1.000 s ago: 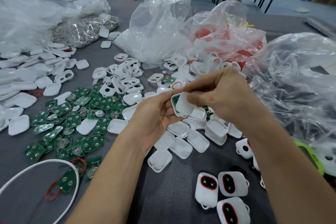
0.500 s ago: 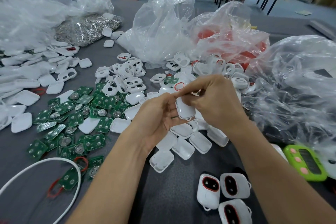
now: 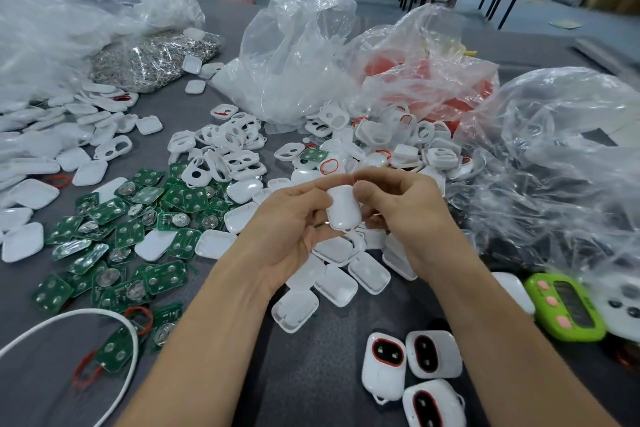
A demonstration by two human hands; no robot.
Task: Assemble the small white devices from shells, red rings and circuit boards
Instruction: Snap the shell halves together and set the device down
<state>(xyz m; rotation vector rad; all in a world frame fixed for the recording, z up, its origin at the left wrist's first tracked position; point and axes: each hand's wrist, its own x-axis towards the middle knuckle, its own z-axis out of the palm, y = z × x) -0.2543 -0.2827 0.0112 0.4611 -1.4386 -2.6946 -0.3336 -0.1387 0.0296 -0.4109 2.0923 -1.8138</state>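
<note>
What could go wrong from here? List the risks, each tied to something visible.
1. The left hand and right hand pinch the white device in the air; uneven pressure might leave its halves misaligned.
2. If it slips, it could get lost among the loose shells below.
3. The right forearm passes near the finished devices and might knock them.

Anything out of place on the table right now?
A lime-green gadget with pink buttons sits at the right edge, near the three finished white devices; it matches none of the parts. At lower left a white cord lies across a circuit board. The rest is loose parts in piles.
</note>
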